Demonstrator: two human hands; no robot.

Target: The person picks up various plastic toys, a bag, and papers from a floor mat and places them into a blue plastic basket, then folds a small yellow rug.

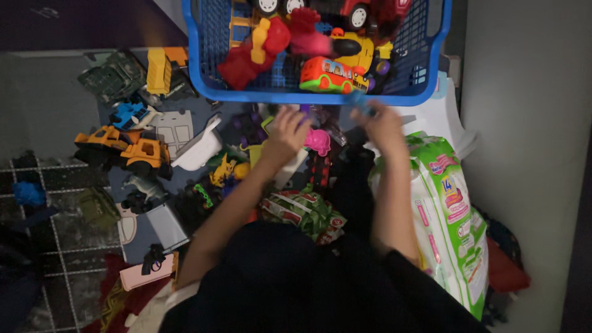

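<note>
Your left hand (285, 132) reaches into the toy pile on the floor, fingers spread and curled down just beside a small pink toy (318, 140); motion blur keeps you from telling whether it grips anything. Your right hand (383, 126) is raised just under the near rim of the blue basket (320, 97), pinching a small blue piece (359, 102) whose shape is too smeared to make out. The basket is hard plastic with a fine grid wall, its far side cut off by the top edge; inside lie a glossy red figure (250, 52), a rounded green-and-orange bus (332, 75) and a red car (354, 12), only partly shown. On the floor toward the left sit two boxy orange trucks (123, 151), a yellow truck (161, 71), a blue car (129, 114) and a smooth white scoop (198, 148). A crinkly green packet (305, 213) lies between your forearms. A soft plastic-wrapped pack (453, 222), white and green, leans by the right wall. Your dark sleeves hide the near floor, and the dim left side is hard to read.
</note>
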